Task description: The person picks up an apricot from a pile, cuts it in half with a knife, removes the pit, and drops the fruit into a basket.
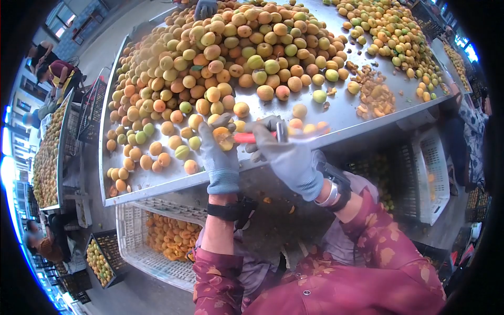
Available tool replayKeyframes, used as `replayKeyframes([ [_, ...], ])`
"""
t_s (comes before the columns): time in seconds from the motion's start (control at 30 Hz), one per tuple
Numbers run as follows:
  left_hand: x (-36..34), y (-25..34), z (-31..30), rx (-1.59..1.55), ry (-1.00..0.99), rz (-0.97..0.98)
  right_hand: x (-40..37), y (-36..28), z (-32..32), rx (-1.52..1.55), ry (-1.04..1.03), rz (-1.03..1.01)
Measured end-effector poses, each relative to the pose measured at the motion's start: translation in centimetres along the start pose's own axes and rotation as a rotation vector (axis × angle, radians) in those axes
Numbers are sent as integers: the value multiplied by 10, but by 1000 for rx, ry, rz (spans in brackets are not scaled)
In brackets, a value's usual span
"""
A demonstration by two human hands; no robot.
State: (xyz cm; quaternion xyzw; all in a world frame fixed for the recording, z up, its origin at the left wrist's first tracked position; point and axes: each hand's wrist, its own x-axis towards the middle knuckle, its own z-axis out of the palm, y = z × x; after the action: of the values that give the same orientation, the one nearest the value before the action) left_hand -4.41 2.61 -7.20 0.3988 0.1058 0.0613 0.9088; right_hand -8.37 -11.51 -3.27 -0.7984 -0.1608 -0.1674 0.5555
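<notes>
My left hand, in a grey-palmed glove, is closed around an apricot whose orange cut flesh faces up. From the right, my gloved right hand grips a red-handled tool. The red part points at the apricot and reaches close to it. A metal piece of the tool shows upright by the fingers, smeared by motion. Both hands hover above the near edge of a metal table. A large heap of whole apricots lies just beyond them, and loose ones surround my left hand.
Opened apricot pieces lie on the table at right, near a second heap. Below the edge stands a white crate with orange halves. Another white crate is at right. A co-worker's gloved hand touches the far heap.
</notes>
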Motion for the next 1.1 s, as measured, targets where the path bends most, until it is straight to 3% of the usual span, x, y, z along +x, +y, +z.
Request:
replayKeyframes([
  [0.13,-5,9,8,-112,-26,-118,15,0,-20,281,-129,353],
  [0.17,-7,11,13,-93,8,-136,18,5,-22,-12,-138,184],
  [0.2,-8,13,15,-74,42,-155,21,7,-26,-12,-137,183],
  [0.27,-6,12,10,-20,49,-138,27,5,-32,-96,14,-143],
  [0.33,-7,14,8,33,60,-119,32,-14,-44,-122,-7,-154],
  [0.43,-7,21,7,215,-40,-34,29,-26,-49,-3,-299,149],
  [0.47,-7,20,8,216,-40,-34,28,-27,-47,-3,-298,149],
  [0.53,-9,17,13,137,33,-40,28,-27,-41,-622,-514,72],
  [0.57,-10,16,14,136,33,-40,22,-6,-33,-508,-376,-72],
  [0.67,-10,18,13,109,-43,-23,15,11,-25,-561,-305,-216],
  [0.73,-6,29,12,-176,3,-235,14,6,-27,-527,-344,-187],
  [0.87,2,37,-19,-265,-163,-277,12,-8,-29,-512,-459,-171],
  [0.93,0,50,-24,-323,-159,-313,5,-40,-37,-657,-489,-265],
  [1.0,-7,60,-26,-340,14,-286,-12,-64,-39,-233,-518,399],
  [1.03,-19,72,-30,-388,-82,-331,-22,-69,-41,-191,-515,409],
  [1.07,-31,81,-37,-334,-32,-302,-30,-79,-46,-194,-516,403],
  [1.1,-49,92,-39,-310,-8,-287,-36,-91,-52,-60,-601,565],
])
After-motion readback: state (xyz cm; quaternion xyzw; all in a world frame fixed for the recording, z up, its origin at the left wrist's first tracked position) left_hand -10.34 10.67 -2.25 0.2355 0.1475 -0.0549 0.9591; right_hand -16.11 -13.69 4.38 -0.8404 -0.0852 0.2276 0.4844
